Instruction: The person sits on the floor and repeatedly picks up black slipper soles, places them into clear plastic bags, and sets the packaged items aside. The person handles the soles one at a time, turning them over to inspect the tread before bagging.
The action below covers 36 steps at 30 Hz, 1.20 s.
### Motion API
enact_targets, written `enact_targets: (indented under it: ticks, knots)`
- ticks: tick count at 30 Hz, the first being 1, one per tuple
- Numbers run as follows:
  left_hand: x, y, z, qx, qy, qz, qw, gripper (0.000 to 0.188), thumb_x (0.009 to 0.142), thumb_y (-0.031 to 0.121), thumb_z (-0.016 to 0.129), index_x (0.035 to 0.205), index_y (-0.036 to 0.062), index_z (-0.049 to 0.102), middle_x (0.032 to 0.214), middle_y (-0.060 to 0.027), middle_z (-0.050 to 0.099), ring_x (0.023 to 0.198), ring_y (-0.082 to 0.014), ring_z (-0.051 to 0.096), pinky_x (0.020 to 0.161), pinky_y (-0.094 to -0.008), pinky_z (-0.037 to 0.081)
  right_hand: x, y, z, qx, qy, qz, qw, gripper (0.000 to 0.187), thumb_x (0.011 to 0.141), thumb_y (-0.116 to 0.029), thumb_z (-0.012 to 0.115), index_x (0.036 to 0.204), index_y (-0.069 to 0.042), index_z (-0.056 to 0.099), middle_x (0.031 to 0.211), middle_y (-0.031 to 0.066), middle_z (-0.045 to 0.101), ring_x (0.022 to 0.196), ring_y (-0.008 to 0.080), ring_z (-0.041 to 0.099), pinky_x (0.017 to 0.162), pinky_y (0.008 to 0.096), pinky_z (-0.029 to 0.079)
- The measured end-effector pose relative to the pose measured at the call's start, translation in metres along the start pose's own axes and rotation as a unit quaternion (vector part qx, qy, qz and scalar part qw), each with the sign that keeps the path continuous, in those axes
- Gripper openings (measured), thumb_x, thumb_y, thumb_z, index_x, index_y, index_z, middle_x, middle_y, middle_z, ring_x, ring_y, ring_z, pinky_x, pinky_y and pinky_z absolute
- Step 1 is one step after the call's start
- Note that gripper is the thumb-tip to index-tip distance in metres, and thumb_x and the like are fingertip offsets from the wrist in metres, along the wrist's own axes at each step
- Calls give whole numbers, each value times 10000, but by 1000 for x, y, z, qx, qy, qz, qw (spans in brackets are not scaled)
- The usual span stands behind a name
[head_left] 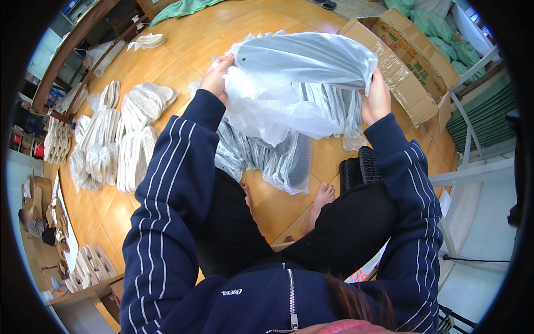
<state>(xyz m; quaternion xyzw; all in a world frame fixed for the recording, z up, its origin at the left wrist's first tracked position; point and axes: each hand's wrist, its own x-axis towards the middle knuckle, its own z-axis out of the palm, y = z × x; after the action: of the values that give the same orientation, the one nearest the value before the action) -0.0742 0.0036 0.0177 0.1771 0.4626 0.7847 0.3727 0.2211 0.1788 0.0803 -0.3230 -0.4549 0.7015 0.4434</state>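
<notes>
My left hand [217, 79] and my right hand [376, 99] hold a clear plastic bag [267, 108] stretched between them. Long dark grey shoe soles [300, 58] lie inside its upper part. The left hand's fingers are closed on the bag's left side, beside its loose, crumpled plastic. At the other end, my right fingers grip the bag's edge, partly hidden behind it. Below, more grey soles in clear bags [267, 164] are heaped on the tiled floor, partly covered by the held bag.
Cream soles in clear bags [105, 142] are grouped at the left. An open cardboard box [400, 72] stands at the far right, near green sacks [431, 25] and a pale metal frame [473, 175]. Black sandals [359, 168] lie by my right knee.
</notes>
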Motion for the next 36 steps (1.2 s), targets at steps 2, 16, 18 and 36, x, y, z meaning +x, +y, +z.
enact_targets:
  ticks: [2,16,18,36]
  knots:
    - [9,-10,-4,15,106,22,994,149,958,201,577,979,54,585,946,-58,627,896,-196,603,820,-315,490,1,4,-1,-2,-13,4,1000,401,1006,-369,481,1193,-41,617,1138,43,654,1035,139,590,915,307,433]
    - [32,10,-74,-33,264,117,957,334,983,244,366,1023,-19,567,1028,-150,636,967,-279,642,835,-401,517,9,19,-9,-127,-50,25,990,430,981,-433,533,1104,-34,635,979,30,681,798,103,641,688,277,530]
    - [16,27,-46,-18,328,126,936,419,992,348,403,1067,-31,563,1029,-156,634,907,-268,646,773,-383,526,16,18,-18,-83,-13,-12,996,462,964,-431,569,1070,11,651,973,56,683,845,106,643,735,269,527]
    - [-61,13,77,420,-288,66,858,338,944,300,627,1016,-21,700,966,-49,703,900,-118,621,833,-257,473,-4,-1,8,-16,-98,-10,995,404,958,-350,597,1156,2,611,1090,60,651,955,137,613,859,266,475]
